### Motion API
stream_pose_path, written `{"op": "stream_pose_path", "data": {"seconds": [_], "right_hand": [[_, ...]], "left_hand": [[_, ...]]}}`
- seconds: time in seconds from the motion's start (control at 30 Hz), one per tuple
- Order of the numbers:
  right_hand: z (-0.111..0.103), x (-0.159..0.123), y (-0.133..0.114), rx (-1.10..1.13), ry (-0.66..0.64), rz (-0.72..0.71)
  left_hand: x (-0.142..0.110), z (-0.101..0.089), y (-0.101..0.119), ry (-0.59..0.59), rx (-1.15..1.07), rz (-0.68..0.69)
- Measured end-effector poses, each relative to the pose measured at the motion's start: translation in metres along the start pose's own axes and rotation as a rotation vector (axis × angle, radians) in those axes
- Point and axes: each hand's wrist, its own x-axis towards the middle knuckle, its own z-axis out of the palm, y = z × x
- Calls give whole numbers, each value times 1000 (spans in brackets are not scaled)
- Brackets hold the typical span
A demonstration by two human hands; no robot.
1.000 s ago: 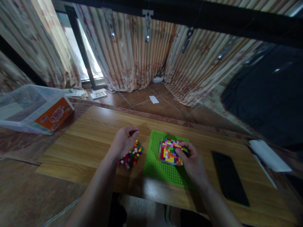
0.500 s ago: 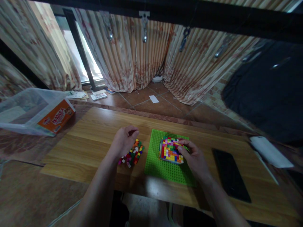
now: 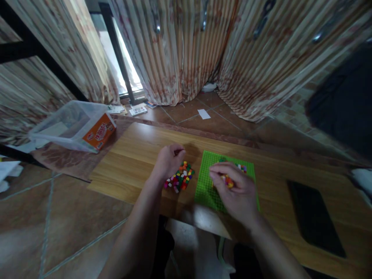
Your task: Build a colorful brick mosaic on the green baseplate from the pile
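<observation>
My left hand hovers at the upper left of a pile of small coloured bricks on the table. Its fingers are curled together, and whatever may be in them is hidden. Over the green baseplate is my right hand, thumb and fingers drawn into a pinch. Beneath it, a block built of many-coloured toy bricks is mostly covered; only a few orange, yellow and red bricks show. I cannot make out what sits between the right fingertips, nor whether they touch the block.
A dark flat tablet-like slab lies on the wooden table to the right. On the floor at the left stands a clear plastic bin with an orange label. Papers and curtains are beyond the table.
My right hand has shifted from the block's right side to over it, now covering most of it. My left hand keeps its curled pose by the pile. The view has turned, moving the scene rightward.
</observation>
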Motion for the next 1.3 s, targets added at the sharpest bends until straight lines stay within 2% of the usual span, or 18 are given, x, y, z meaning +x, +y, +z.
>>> {"op": "stream_pose_path", "data": {"seconds": [0.1,0.17,0.37,0.57,0.7,0.97,1.13,1.3], "right_hand": [[24,-13,-4,-54,-360,-82],[38,-23,-1,-105,-466,-77],[69,-41,5,-222,-392,-80],[82,-42,7,-342,-379,-123],[82,-38,11,-376,-367,-141],[68,-31,21,-378,-348,-116],[71,-30,21,-389,-360,-115],[66,-22,15,-267,-316,-49]], "left_hand": [[0,-3,-2,22,26,12],[-1,-6,-2,30,30,7],[-2,-10,0,44,16,-11],[-4,-12,0,50,18,-20],[-4,-13,1,44,40,-26],[-5,-13,3,55,39,-21],[-5,-10,2,51,45,-14],[-4,-8,0,44,-44,-13]]}}
